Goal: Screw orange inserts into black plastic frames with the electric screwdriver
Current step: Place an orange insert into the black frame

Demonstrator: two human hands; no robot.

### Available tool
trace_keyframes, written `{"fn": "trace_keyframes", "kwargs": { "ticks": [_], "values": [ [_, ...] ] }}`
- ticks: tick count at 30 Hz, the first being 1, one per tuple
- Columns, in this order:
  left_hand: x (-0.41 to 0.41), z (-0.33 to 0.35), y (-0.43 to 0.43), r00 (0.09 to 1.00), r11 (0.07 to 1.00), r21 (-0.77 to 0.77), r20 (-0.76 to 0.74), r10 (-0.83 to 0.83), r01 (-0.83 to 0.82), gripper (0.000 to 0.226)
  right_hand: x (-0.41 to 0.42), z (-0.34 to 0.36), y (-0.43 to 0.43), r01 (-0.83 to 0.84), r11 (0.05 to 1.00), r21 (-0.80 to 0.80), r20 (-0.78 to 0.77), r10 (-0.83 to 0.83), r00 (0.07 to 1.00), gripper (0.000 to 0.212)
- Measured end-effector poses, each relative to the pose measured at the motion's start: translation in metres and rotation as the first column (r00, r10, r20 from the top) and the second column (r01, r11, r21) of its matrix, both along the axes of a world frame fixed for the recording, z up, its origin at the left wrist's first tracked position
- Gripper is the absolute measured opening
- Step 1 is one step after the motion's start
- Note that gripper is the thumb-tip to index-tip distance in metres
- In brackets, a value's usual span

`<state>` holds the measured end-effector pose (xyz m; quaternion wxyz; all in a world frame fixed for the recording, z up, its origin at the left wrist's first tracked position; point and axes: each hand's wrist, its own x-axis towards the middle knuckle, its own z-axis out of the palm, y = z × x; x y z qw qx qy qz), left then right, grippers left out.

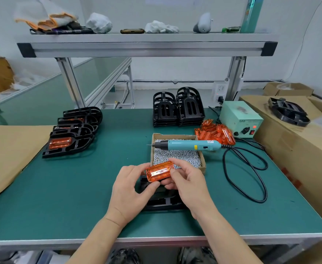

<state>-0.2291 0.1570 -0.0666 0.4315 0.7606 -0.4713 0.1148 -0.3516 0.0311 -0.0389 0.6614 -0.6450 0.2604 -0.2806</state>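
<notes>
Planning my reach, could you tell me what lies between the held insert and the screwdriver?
Loose screws in their box, per the head view.

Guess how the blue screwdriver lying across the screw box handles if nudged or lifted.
The screwdriver has a round body bridging the screw box rim, so a nudge probably rolls it. It looks rigid and likely hefty. Its looped cable may drag when it is lifted.

"LED" is printed on the front of the pale green power box (pixel 241 121) at the far right. The strip label on the orange insert (pixel 159 171) is too small to read, as is the yellow sticker on the electric screwdriver (pixel 186 145)
</notes>
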Motion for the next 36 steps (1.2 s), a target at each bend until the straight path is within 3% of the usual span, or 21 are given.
{"fn": "trace_keyframes", "kwargs": {
  "ticks": [2, 5, 8, 10, 13, 17, 20, 24, 29, 36],
  "values": [
    [-0.001, -0.002, 0.000, 1.000, 1.000, -0.008, -0.021, 0.012, -0.012, 0.061, -0.001, 0.001, 0.000, 0.006, 0.998, -0.055, 0.001, -0.006, 1.000, 0.038],
    [-0.002, -0.002, 0.001, 0.999, 1.000, 0.016, 0.039, -0.006, 0.006, 0.074, -0.003, 0.003, -0.001, -0.010, 0.964, -0.266, -0.054, -0.005, 0.999, 0.041],
    [-0.005, -0.002, 0.001, 0.989, 0.996, 0.038, 0.126, -0.083, 0.079, 0.076, -0.004, 0.008, 0.003, -0.059, 0.823, -0.564, -0.084, 0.014, 0.996, 0.041],
    [-0.007, -0.002, 0.001, 0.989, 0.993, 0.033, 0.094, -0.117, 0.115, 0.076, -0.001, 0.010, 0.009, -0.091, 0.730, -0.678, -0.093, 0.038, 0.995, 0.047],
    [-0.004, -0.005, 0.001, 0.991, 0.994, -0.033, 0.084, -0.104, 0.107, 0.073, 0.004, 0.012, 0.014, -0.121, 0.743, -0.659, -0.113, 0.061, 0.992, 0.056],
    [-0.001, -0.004, 0.001, 1.000, 0.988, -0.155, 0.027, -0.004, 0.008, 0.058, 0.002, 0.016, 0.001, 0.002, 0.792, -0.611, -0.011, -0.010, 1.000, 0.044],
    [0.000, -0.003, 0.000, 0.988, 0.963, -0.246, -0.136, 0.078, -0.110, 0.050, -0.003, 0.015, -0.008, 0.053, 0.756, -0.652, -0.005, -0.074, 0.997, 0.040],
    [0.004, -0.006, 0.000, 0.958, 0.946, -0.237, -0.236, 0.165, -0.221, 0.048, -0.002, 0.006, 0.002, -0.039, 0.697, -0.716, -0.073, -0.019, 0.997, 0.037],
    [0.003, -0.009, 0.000, 0.957, 0.959, -0.205, -0.256, 0.138, -0.193, 0.045, 0.011, -0.001, 0.015, -0.205, 0.636, -0.744, -0.164, 0.123, 0.979, 0.047],
    [0.004, -0.009, 0.001, 0.957, 0.974, -0.195, -0.283, 0.056, -0.115, 0.042, 0.022, -0.007, 0.008, -0.254, 0.616, -0.746, -0.265, 0.075, 0.961, 0.033]
  ]
}}
